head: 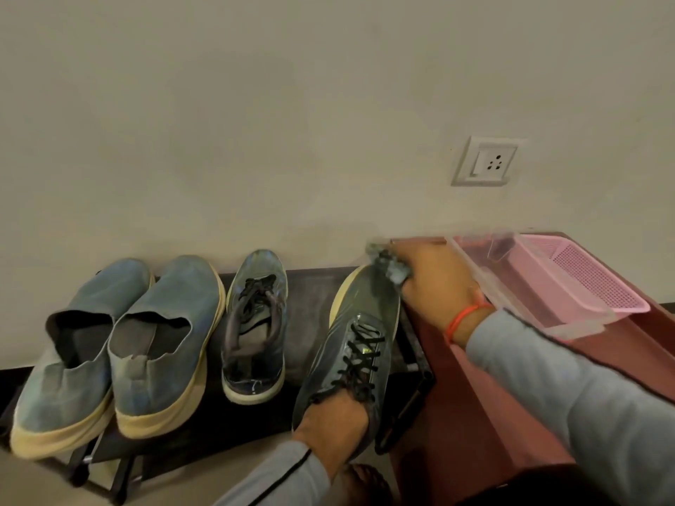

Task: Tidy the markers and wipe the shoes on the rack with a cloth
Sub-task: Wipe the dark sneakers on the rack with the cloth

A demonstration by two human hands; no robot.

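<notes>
1. Rack point(314, 286): dark, low, set against a pale wall; carries four shoes in a row.
2. Slip-on pair point(120, 345): blue fabric with cream soles, at the left end of the rack, the two shoes touching side by side, toes toward the wall.
3. Laced sneaker point(255, 323): grey-blue with black laces and a pale sole, standing alone just right of the slip-on pair, toe toward the wall.
4. Held sneaker point(359, 341): dark and glossy with black laces and a cream sole edge, at the right end of the rack, tilted with its toe toward the wall.
5. Left hand point(334, 427): fingers curled round the heel of the held sneaker, gripping it; grey sleeve at the wrist.
6. Right hand point(434, 283): closed around the cloth, pressing it onto the toe of the held sneaker; red thread band on the wrist, grey sleeve behind it.
7. Cloth point(392, 266): grey, bunched, blurred, on the toe of the held sneaker.
8. Bench point(475, 414): reddish-brown, just right of the rack.
9. Pink basket point(591, 275): mesh-walled, on the bench.
10. Clear tray point(511, 286): transparent plastic, beside the pink basket.
11. Wall socket point(487, 161): white, on the wall above the bench.
</notes>
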